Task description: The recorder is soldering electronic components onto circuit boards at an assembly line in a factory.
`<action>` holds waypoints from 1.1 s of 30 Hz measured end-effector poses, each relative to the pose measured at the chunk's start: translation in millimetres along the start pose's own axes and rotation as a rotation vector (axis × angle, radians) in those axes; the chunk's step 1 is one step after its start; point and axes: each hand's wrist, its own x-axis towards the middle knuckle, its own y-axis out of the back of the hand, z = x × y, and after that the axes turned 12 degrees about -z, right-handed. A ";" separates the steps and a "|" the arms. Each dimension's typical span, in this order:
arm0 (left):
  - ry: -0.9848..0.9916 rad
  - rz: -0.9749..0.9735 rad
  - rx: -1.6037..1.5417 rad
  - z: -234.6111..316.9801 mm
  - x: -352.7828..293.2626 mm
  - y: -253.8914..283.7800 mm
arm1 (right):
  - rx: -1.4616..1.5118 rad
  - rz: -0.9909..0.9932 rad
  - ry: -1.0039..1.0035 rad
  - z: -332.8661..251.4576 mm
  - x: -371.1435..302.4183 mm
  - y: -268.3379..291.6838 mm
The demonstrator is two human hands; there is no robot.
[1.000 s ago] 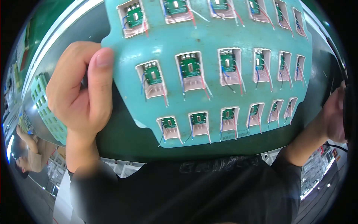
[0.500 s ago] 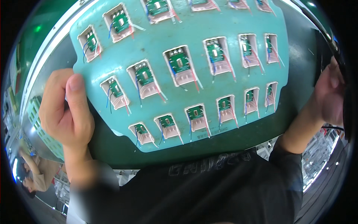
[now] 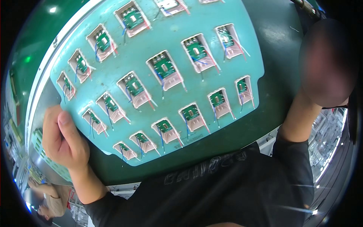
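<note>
A teal tray (image 3: 172,32) is tilted up in front of me. Several white plastic housings (image 3: 173,82) sit in its cut-outs, each with a small green circuit board (image 3: 163,67) and thin blue, red and white wires trailing over the rim. At the tray's left edge, my left hand (image 3: 65,138) is closed on it, thumb up along the side. My right hand (image 3: 328,66) is raised at the far right, away from the tray; a dark blur covers it, so neither its fingers nor anything in them can be made out.
Beneath the tray lies a dark green table surface (image 3: 278,72) with a pale rail (image 3: 38,83) along its left side. A second light-green slotted tray (image 3: 47,160) is at the lower left. Beyond it, another person (image 3: 53,198) sits. A dark rod-like tool (image 3: 308,8) shows at the upper right.
The tray now appears further left and more slanted in the view, its left side lower. My left hand keeps its grip on the edge. My right hand has moved up and become blurred.
</note>
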 end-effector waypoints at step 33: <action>-0.033 -0.040 -0.025 -5.8 3.7 4.8 | -0.337 -0.144 0.062 -6.1 34.5 -73.2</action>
